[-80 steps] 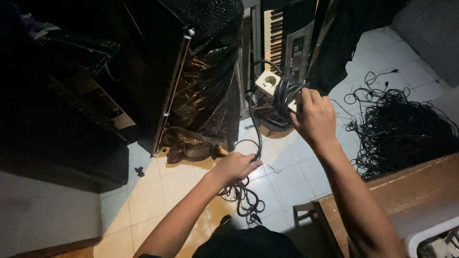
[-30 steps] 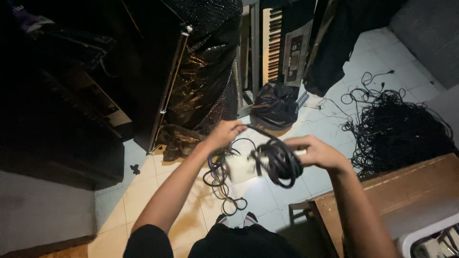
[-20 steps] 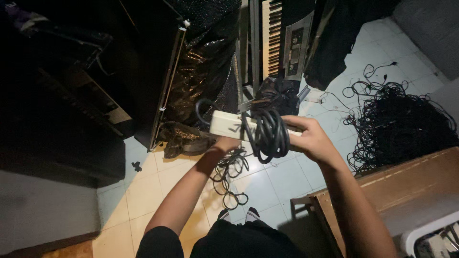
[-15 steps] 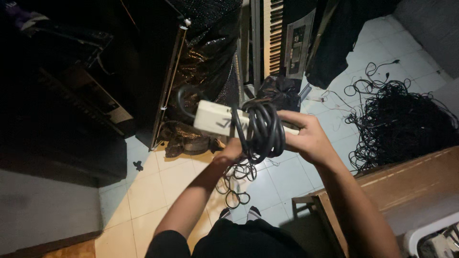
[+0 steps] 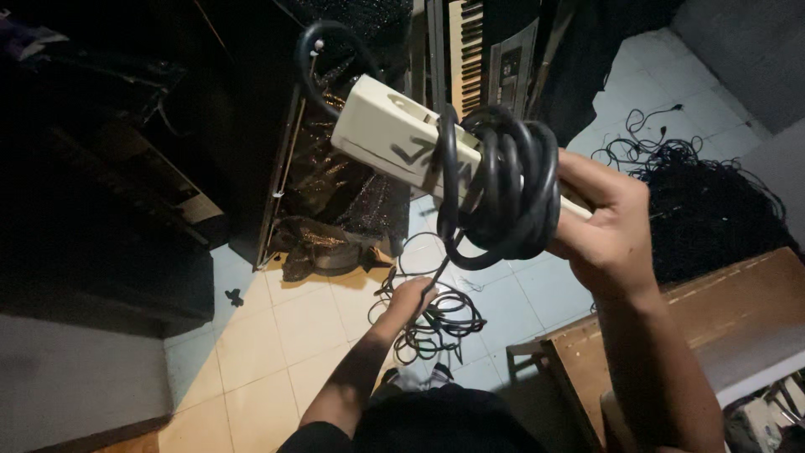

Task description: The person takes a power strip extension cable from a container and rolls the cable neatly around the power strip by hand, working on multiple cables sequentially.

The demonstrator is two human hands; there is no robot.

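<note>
My right hand (image 5: 608,226) grips a white power strip (image 5: 390,134) close under the camera, with its thick black cable (image 5: 503,189) wound around it in several loops. A thin length of the cable hangs from the coil down to my left hand (image 5: 412,299), which is closed on it lower down. Below that hand a loose tangle of black cable (image 5: 436,323) lies on the tiled floor.
A large heap of black cables (image 5: 713,210) lies on the floor at right. A wooden table (image 5: 671,327) stands at lower right. An electric keyboard (image 5: 482,50) leans at the top, beside dark furniture covered in glittery black fabric (image 5: 335,184).
My right hand has raised the power strip and coil closer to the camera. My left hand has left the strip and dropped down along the hanging cable.
</note>
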